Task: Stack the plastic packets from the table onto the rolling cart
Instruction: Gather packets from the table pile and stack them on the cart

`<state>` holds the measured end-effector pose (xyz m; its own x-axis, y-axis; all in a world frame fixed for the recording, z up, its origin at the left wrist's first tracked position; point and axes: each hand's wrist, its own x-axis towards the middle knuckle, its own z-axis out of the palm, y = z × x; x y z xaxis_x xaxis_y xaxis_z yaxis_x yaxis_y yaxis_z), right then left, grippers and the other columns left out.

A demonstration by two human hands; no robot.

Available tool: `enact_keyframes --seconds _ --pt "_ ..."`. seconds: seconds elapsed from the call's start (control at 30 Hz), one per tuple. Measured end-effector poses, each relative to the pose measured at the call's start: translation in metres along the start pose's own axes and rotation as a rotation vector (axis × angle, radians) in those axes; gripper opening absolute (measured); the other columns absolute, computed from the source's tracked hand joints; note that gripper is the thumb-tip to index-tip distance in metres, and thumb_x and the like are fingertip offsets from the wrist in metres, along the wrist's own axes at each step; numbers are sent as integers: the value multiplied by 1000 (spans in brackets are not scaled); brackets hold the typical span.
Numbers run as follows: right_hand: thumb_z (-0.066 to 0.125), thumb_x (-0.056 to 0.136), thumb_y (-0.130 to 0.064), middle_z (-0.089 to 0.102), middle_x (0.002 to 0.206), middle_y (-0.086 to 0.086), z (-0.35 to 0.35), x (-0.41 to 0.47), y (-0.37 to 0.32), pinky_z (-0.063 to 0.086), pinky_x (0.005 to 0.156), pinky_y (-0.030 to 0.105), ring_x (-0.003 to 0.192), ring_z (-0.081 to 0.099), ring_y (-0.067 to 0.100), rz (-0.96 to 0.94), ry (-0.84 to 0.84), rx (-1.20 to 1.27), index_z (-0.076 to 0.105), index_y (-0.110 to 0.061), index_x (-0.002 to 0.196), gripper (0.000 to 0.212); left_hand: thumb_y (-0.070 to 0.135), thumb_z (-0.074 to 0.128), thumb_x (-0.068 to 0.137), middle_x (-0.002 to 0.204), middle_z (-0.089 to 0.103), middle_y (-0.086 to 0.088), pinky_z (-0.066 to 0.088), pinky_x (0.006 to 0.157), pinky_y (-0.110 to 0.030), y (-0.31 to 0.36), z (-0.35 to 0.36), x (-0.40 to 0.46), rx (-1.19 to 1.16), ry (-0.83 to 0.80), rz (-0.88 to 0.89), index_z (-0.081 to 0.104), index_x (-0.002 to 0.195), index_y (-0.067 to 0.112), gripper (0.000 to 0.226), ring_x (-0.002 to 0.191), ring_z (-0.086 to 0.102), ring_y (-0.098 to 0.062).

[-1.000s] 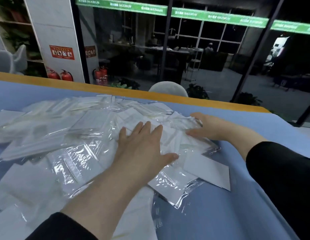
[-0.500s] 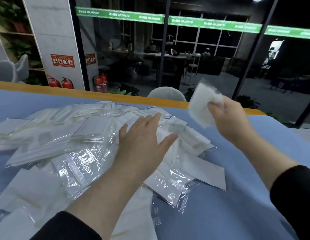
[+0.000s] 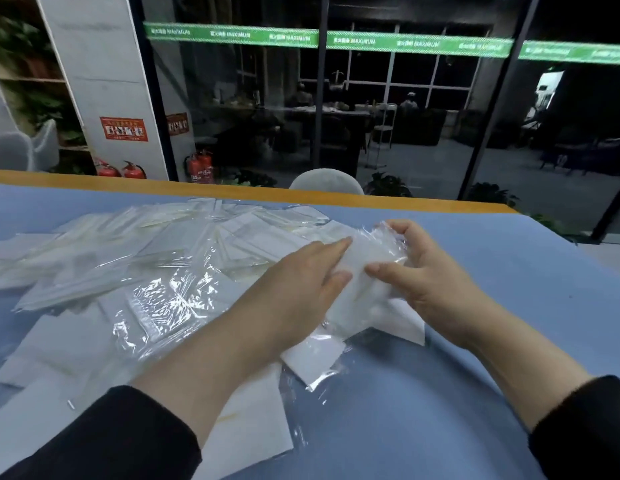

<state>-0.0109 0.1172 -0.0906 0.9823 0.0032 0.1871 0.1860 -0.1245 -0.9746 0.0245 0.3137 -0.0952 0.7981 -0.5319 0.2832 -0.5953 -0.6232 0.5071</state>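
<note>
1. Right hand (image 3: 430, 271), fingers curled, grips a white packet (image 3: 371, 261) just above the pile.
2. Left hand (image 3: 301, 271), fingers straight, touches the packet's left side.
3. Loose packets (image 3: 156, 271) cover the blue table (image 3: 509, 306) to the left.
4. Beyond the table: a chair back (image 3: 326, 181), glass wall, fire extinguishers (image 3: 121, 169).

Two hands (image 3: 301, 271) are seen, three extinguishers (image 3: 132, 169) at left, and packets (image 3: 170, 251) too many to count.
</note>
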Motion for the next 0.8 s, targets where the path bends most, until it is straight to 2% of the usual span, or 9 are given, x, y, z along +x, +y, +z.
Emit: enact_keyframes --seconds 0.1,0.2,0.27,0.33,0.4,0.5,0.6,0.7,0.8 --pt "66 92 -2 65 107 2 5 0 2 54 68 34 81 65 16 -34 15 -22 55 -30 115 37 38 44 105 130 52 0 36 107 -39 6 6 0 142 -38 20 33 154 26 52 127 47 -22" --pt "68 89 3 65 99 -1 6 3 1 54 74 37 81 63 16 -130 44 3 61 -28 106 36 36 60 100 120 55 13 38 99 -22 7 4 0 -84 50 1 36 153 34 58 119 51 -7" --pt "69 87 3 65 101 4 7 4 -2 54 76 32 84 63 16 -193 29 54 62 -25 110 36 34 71 93 89 56 19 41 75 -17 6 3 -1 -235 105 -36 58 123 37 33 88 56 -3" --pt "73 83 -12 65 107 10 9 2 -7 54 84 27 96 65 16 -264 62 64 60 -28 120 42 29 73 91 72 57 7 44 64 -28 9 0 -4 -295 165 -29 59 91 22 15 68 52 -8" --pt "71 80 -31 67 113 3 11 2 -9 51 93 30 111 64 12 -317 172 -5 55 -36 127 50 26 70 94 79 66 -1 52 69 -33 10 -13 -6 -377 330 -45 64 91 18 10 69 59 -11" --pt "66 84 -46 64 116 -17 14 7 -3 51 93 31 110 60 -1 -284 270 -327 54 -40 123 41 31 69 93 85 70 -6 56 77 -42 -3 -40 -2 -574 744 -162 64 99 14 19 76 66 -19" --pt "72 84 -47 54 127 -27 31 15 -3 43 105 30 117 50 -7 -273 125 -620 53 -48 120 41 33 68 90 75 57 0 48 66 -34 -19 -55 2 -855 939 -356 58 95 11 25 66 50 -17" --pt "71 81 -60 34 148 -27 58 29 -15 28 107 18 133 33 -7 -219 -155 -945 38 -44 145 74 31 67 90 56 35 11 31 58 -28 -27 -57 2 -1064 945 -554 39 76 23 32 56 32 -14" --pt "72 82 -59 23 160 -18 77 48 -25 26 114 25 146 26 5 -143 -299 -1095 21 -36 156 93 31 66 88 53 28 10 24 58 -31 -32 -58 0 -1116 947 -614 33 75 24 36 58 24 -18"
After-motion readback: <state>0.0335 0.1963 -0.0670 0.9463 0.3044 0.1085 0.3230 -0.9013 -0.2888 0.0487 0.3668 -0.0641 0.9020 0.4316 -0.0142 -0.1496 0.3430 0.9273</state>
